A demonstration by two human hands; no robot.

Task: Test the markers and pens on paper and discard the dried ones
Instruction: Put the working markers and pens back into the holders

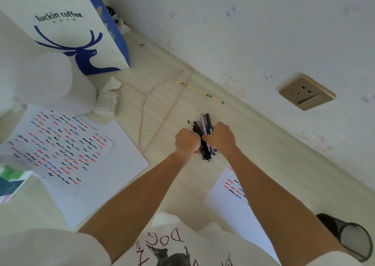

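Two hands: your left hand (187, 142) and right hand (220, 137) grip one pen bundle (204, 132).
Bundle axis: lies along the desk, pointing away from you.
Fingers: curled tight around the bundle.

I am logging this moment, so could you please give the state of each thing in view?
Pens: bunched, gripped by both hands.
Left hand: curled round the pens.
Right hand: curled round the pens.
Left sheet: flat, covered in squiggles.
Right sheet: flat, partly filled.
Paper bag: upright.
Hanger: lying flat.
Mesh cup: tipped over.
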